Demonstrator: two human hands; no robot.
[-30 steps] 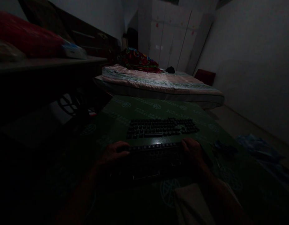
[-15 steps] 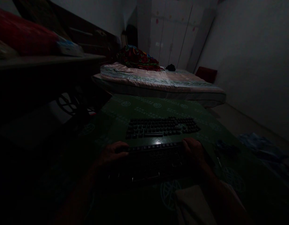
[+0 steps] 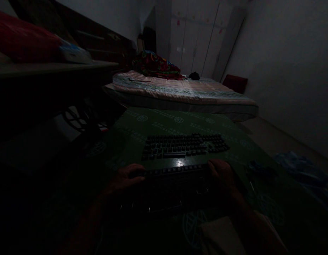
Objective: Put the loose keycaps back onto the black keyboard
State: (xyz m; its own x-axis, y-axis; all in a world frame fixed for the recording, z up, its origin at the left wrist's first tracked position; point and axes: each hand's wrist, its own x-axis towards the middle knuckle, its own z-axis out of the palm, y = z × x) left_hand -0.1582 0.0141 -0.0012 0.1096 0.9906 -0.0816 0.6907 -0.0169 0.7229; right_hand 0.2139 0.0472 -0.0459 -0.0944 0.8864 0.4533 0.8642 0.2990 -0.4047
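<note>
The room is very dark. My left hand [image 3: 125, 179] grips the left end of a black keyboard frame [image 3: 174, 186] that lies on a green patterned mat [image 3: 180, 122]. My right hand [image 3: 219, 173] grips its right end, fingers curled over the far corner. Just beyond the frame, a block of loose black keycaps [image 3: 184, 145] sits in keyboard layout on the mat.
A pale folded cloth [image 3: 219, 235] lies near my right forearm. Small dark items [image 3: 259, 171] sit at the mat's right side. A bed [image 3: 180, 90] with colourful bedding stands behind, a dark shelf unit [image 3: 55, 67] at left, white wardrobe doors [image 3: 198, 35] at the back.
The view has tilted slightly, so the frame and my hands sit a little lower in the picture. Both hands keep the same grip on the frame's ends.
</note>
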